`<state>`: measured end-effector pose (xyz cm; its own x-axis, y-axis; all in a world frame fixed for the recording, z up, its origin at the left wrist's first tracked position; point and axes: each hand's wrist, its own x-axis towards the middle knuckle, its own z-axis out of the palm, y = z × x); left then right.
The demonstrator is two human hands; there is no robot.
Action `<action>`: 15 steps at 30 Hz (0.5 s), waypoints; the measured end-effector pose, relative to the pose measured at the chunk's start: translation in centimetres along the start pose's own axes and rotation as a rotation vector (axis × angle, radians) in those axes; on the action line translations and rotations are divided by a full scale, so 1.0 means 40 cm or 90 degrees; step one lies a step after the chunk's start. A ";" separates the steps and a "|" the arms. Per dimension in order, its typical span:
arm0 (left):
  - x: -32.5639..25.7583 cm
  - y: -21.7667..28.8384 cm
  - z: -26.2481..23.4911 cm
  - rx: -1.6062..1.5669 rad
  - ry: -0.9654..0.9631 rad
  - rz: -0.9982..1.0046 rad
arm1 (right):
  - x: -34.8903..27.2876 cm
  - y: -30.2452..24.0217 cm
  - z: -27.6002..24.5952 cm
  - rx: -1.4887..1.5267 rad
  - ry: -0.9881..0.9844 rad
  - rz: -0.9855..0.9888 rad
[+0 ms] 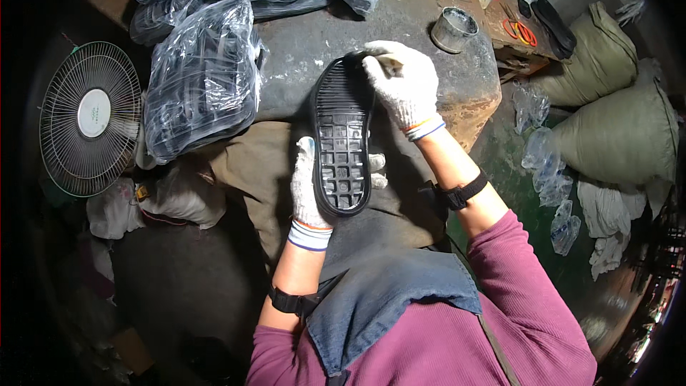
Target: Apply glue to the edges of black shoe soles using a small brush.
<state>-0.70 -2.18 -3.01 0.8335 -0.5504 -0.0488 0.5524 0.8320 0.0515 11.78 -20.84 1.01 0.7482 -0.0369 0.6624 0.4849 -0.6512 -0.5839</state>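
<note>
A black rubber shoe sole (344, 139) is held upright above my lap, with its ribbed toe end away from me and the open grid of its heel toward me. My left hand (307, 186), in a white knit glove, grips it from behind at the heel, thumb along the left edge and fingertips showing past the right. At the toe's right edge, my gloved right hand (406, 86) is closed with its fingers curled. Something small and dark shows between those fingers; its kind is hidden.
Plastic-wrapped bundles of black soles (204, 78) lie across the left of the worktable (296, 53). A metal can (454, 29) stands near its right edge. Orange-handled scissors (519, 31) rest farther right. A fan (93, 118) stands at left; green sacks (618, 132) stand at right.
</note>
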 end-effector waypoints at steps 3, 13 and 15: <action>-0.016 0.002 -0.019 0.012 -0.021 -0.001 | -0.029 -0.051 0.018 0.102 -0.077 -0.108; 0.006 -0.008 -0.034 -0.004 -0.062 0.014 | -0.024 -0.005 0.000 0.211 -0.163 -0.069; -0.005 -0.008 -0.035 -0.038 -0.023 0.035 | -0.043 -0.070 -0.022 0.187 -0.232 -0.092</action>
<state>-1.05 -2.24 -4.41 0.8632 -0.5048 -0.0118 0.5048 0.8632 -0.0070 8.73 -19.63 1.90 0.7484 0.3394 0.5698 0.6632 -0.3866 -0.6409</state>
